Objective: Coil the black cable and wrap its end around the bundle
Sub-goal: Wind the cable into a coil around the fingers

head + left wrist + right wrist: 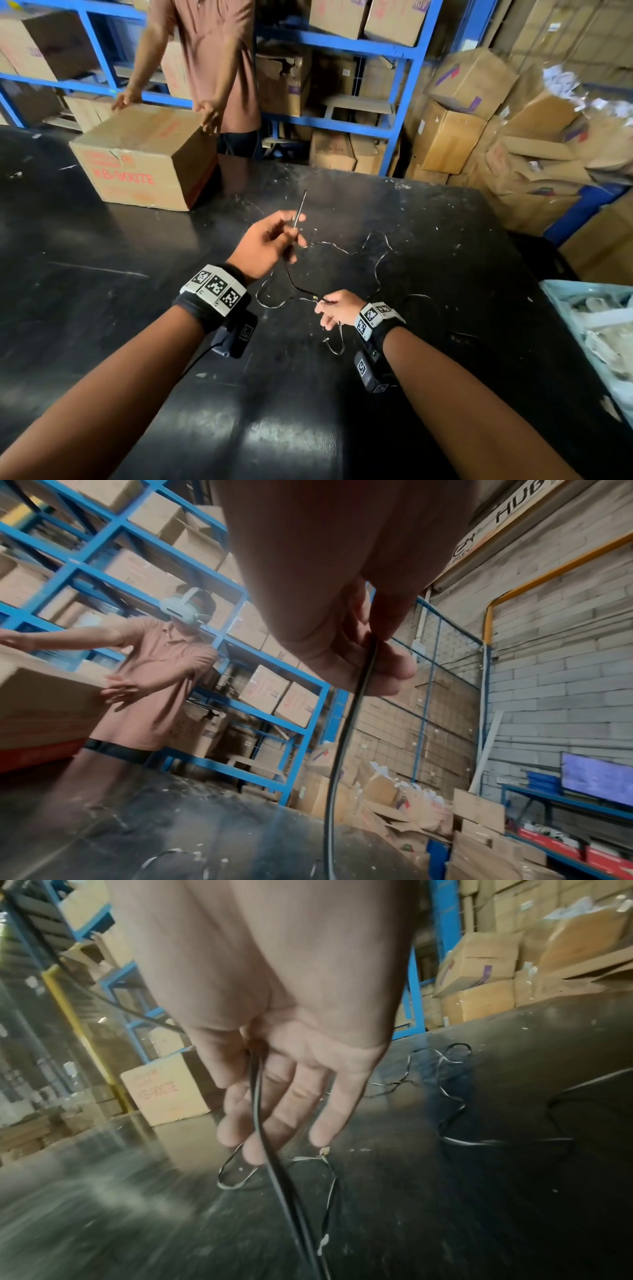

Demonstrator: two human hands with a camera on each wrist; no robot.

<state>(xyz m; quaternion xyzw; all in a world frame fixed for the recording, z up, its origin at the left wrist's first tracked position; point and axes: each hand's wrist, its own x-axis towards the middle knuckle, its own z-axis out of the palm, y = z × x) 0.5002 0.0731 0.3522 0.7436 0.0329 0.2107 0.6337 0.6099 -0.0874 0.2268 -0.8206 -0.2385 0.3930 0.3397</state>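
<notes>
A thin black cable (300,208) lies uncoiled in loose loops on the black table (445,359). My left hand (294,236) is raised above the table and pinches the cable near one end, whose stiff tip sticks up past the fingers. The left wrist view shows this hand (373,653) with the cable (337,750) hanging down from it. My right hand (323,303) is low over the table and pinches the same cable farther along. In the right wrist view the cable (274,1167) runs out from between the thumb and fingers of the right hand (253,1069).
A closed cardboard box (144,161) stands on the table's far left, with another person (212,68) behind it, hands near it. Blue shelving (397,102) full of boxes lines the back. A heap of boxes (513,154) sits far right, a pale blue bin (561,291) near right.
</notes>
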